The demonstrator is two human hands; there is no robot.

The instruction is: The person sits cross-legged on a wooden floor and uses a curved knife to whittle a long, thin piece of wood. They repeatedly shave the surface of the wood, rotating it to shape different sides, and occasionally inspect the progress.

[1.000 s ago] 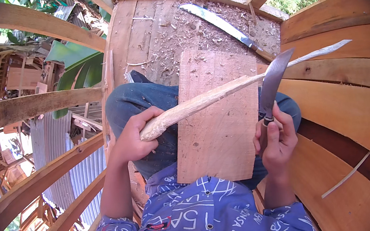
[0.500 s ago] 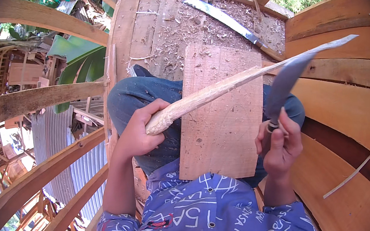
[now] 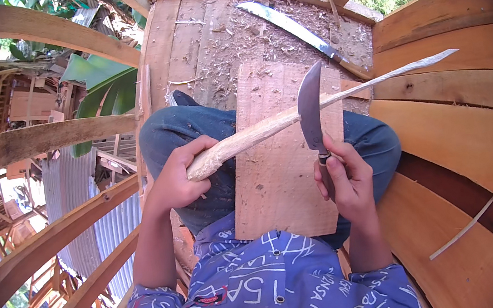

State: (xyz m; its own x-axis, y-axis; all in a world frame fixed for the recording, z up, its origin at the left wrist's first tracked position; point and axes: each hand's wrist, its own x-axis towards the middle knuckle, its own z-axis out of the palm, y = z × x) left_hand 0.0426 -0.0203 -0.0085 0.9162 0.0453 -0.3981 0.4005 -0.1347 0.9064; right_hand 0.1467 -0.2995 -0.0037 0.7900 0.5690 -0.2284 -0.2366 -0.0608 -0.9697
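A pale, peeled wooden stick [image 3: 257,137], thick at one end and tapering to a thin tip at the far right, slants across my lap. My left hand [image 3: 179,175] is wrapped round its thick end. In my right hand [image 3: 347,177] is a knife [image 3: 310,104] with a broad curved blade, its point upward. The blade crosses the stick near its middle; whether it touches the wood I cannot tell. Beneath both lies a flat wooden board [image 3: 283,193], resting across my legs with a few shavings on it.
A machete [image 3: 292,28] lies on the shaving-strewn plank floor [image 3: 185,52] ahead. Slatted wooden rails [image 3: 43,140] run along my left, and a plank wall [image 3: 456,124] curves along my right. A thin wood strip [image 3: 463,228] rests at the lower right.
The knife has moved left along the stick, from near the thin tip to about its middle, and the blade now stands more upright. My left hand keeps its hold.
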